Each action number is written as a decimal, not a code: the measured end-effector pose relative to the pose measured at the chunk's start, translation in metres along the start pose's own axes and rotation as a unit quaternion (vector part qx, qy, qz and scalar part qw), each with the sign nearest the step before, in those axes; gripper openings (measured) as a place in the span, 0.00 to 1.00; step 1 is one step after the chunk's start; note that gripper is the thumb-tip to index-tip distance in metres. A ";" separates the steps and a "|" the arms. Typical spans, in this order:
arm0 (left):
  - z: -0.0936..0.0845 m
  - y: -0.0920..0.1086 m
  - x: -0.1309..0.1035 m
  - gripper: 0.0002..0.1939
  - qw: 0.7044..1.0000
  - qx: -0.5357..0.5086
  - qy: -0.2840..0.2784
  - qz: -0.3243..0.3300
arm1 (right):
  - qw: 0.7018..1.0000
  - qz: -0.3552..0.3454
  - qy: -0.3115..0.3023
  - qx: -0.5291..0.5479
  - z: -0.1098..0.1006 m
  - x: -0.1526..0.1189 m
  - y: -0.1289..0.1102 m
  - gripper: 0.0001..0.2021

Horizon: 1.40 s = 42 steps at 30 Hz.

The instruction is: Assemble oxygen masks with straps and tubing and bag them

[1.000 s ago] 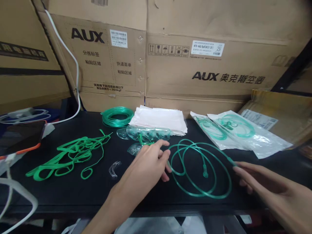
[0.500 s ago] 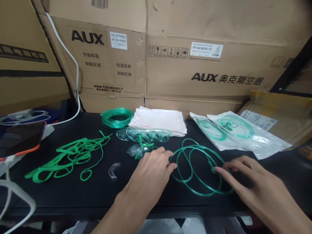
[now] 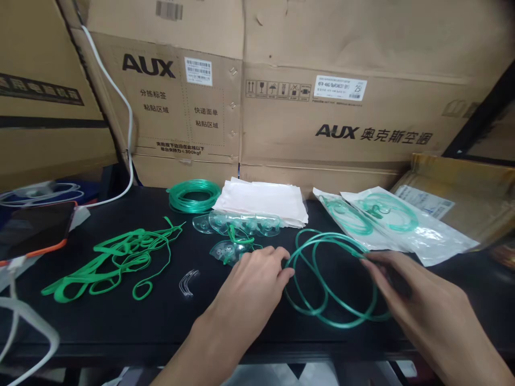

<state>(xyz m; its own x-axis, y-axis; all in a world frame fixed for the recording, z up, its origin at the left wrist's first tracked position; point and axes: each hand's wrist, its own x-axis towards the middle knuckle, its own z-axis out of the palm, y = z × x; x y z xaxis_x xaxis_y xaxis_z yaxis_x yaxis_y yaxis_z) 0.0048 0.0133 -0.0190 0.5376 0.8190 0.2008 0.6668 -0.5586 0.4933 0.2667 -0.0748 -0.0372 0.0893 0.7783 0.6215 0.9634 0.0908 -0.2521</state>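
Loose loops of green plastic tubing (image 3: 328,289) lie on the black table between my hands. My left hand (image 3: 263,276) pinches the left side of the loops between thumb and fingers. At the upper right of the loops, my right hand (image 3: 396,276) has thumb and fingers closed on the tubing. Just beyond my left hand sits a clear oxygen mask (image 3: 225,251) with a green strap, partly hidden by that hand. Behind it is a row of clear masks (image 3: 245,222).
A green tubing coil (image 3: 193,196), a stack of white sheets (image 3: 261,199) and sealed bags with tubing (image 3: 410,220) are at the back. Green elastic straps (image 3: 116,262) and thin clear strips (image 3: 187,283) lie left. A phone (image 3: 36,230) is far left; cardboard boxes (image 3: 281,118) stand behind.
My right hand has closed on the tubing and shifted its upper strands up and right. The tube end with its connector no longer shows. My left hand stays at the loops.
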 end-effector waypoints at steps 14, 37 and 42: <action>0.002 0.001 0.005 0.15 0.999 0.045 0.016 -0.009 | 0.976 -0.092 -0.192 0.054 0.008 0.091 -0.010 0.16; 0.020 0.012 -0.006 0.11 0.953 0.040 0.008 0.300 | 0.967 -0.254 0.024 -0.012 -0.012 0.131 -0.014 0.16; 0.015 0.015 -0.004 0.08 0.954 0.035 0.064 0.292 | 0.958 -0.260 0.040 -0.111 -0.044 0.124 -0.006 0.17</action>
<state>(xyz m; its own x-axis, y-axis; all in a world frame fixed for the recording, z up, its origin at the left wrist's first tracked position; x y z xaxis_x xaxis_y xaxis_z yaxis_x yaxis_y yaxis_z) 0.0201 -0.0001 -0.0249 0.7632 0.3726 0.5280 0.3082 -0.9280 0.2093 0.2827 -0.0069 0.0742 -0.4063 0.6127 0.6779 0.9124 0.3115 0.2654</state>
